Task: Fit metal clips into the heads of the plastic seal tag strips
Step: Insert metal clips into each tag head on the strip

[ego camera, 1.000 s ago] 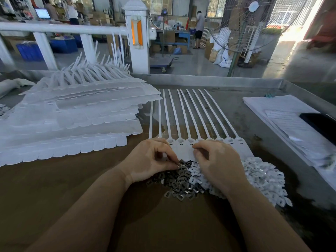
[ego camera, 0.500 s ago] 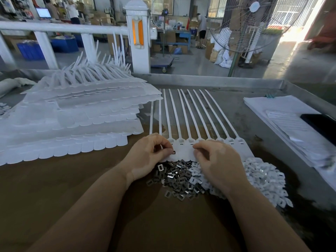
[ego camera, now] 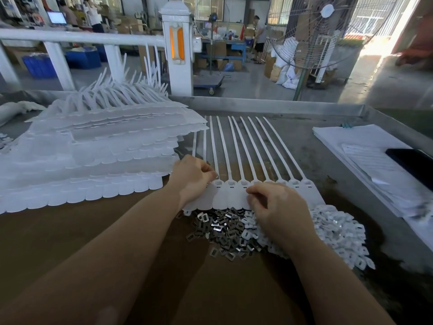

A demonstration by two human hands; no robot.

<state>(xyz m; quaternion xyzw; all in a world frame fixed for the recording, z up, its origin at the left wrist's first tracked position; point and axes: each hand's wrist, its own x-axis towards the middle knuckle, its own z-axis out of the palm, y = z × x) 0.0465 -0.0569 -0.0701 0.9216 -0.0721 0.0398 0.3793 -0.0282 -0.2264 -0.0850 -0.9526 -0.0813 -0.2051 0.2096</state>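
Seal tag strip sheet (ego camera: 236, 160) flat on table (ego camera: 311, 146), between hands; tails run away from person, heads near. About 10 strips; leftmost 2 partly hidden. Left hand (ego camera: 191, 178) pinches at leftmost visible head; clip not discernible. Right hand (ego camera: 277, 207) curled, fingertips pressing tag plates. 1 metal clip pile (ego camera: 220, 231) below; count indeterminate.
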